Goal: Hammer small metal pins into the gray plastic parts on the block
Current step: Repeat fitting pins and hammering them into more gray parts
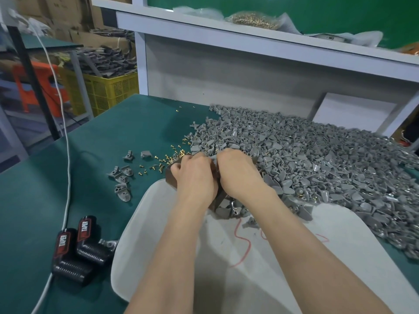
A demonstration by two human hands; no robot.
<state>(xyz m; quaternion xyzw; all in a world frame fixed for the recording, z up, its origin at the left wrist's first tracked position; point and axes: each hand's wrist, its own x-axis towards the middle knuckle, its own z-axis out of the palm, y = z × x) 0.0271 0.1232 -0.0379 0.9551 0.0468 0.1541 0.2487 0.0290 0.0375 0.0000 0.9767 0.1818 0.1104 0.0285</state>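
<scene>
A white cable (65, 137) trailed along the left side of the green tabletop (108, 128), past two black battery packs (77, 248) near the front edge. To their right lay a few loose gray parts (121, 175) and a scatter of brass pins (163, 159), both well in from the left edge. The dark block (171, 179) sat mid-tabletop at the far rim of a white tray (158, 245). The left hand (195, 177) and right hand (238, 173) huddled over it side by side. Each grip was curled downward with its fingertips hidden, so I could not tell whether either pinched a pin, a part or nothing. The heap of gray plastic parts (317, 155) spread toward the right edge. No hammer showed. The step looked like seating a part on the block. It would pay to settle the part flat and stand the pin upright in its hole before any blow.
</scene>
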